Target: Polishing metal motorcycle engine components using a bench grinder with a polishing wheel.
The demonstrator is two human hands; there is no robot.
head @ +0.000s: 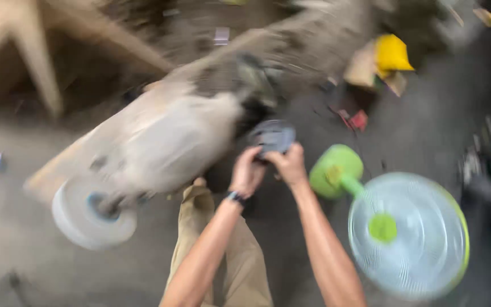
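Head view, heavily blurred by motion, shows both bare hands meeting on a small dark round part (272, 137). That part is my landmark. Left hand (246, 173), a dark band on its wrist, has its fingers curled over the part's lower left edge; right hand (288, 165) closes on its lower right edge. So both grips are clamped on it, though the blur hides the exact finger positions. Left of the part lies a large pale grey rounded housing (171, 142) on a wooden plank (58, 170), with a white wheel-like disc (89, 213) further down and to the left. Right and below the part lies a green and white fan (407, 236), tipped over on the grey floor (427, 131). Up to the right sits a yellow object (392, 54). Below the part, khaki trousers (228, 261) show between the forearms.
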